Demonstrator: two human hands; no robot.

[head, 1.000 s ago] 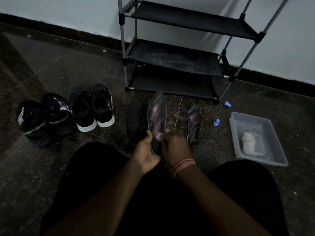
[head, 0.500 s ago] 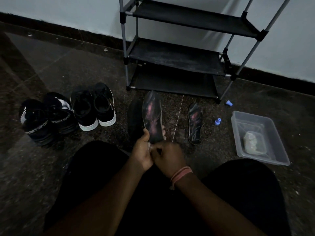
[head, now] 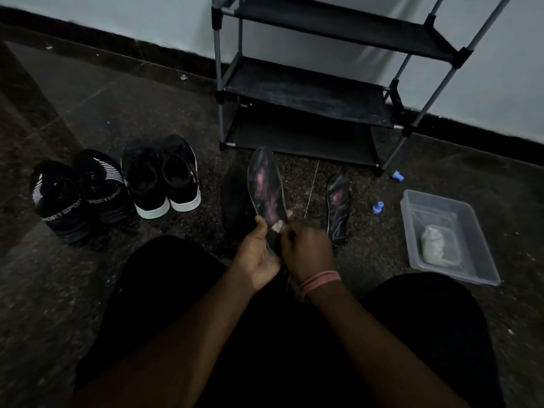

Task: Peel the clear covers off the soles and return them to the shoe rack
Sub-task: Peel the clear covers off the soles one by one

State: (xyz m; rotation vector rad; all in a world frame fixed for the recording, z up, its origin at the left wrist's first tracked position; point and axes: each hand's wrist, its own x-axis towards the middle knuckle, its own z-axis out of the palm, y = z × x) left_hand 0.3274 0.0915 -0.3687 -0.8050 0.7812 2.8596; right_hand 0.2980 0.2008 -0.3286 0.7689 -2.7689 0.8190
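Peeling is only getting under way, by my reading. Left hand [head: 257, 251] is gripping the heel end of a sole [head: 266, 187], holding it up with the toe pointing toward the rack [head: 309, 92]. Right hand [head: 306, 248] is curling its fingers at the sole's heel edge, pinching at what seems to be a small pale corner of the cover; whether the film is actually lifting is too dim to tell. A second sole [head: 338, 207] is lying on the floor [head: 88, 290] to the right, apparently still wrapped, and a dark shape just left of the held sole may be a third piece. The rack's three shelves are showing nothing on them, so the returning is all still ahead. Two pairs of shoes [head: 117, 184] are sitting on the floor at the left.

The held sole is looking dark and glossy, with pinkish streaks running down its middle and a thin light rim.
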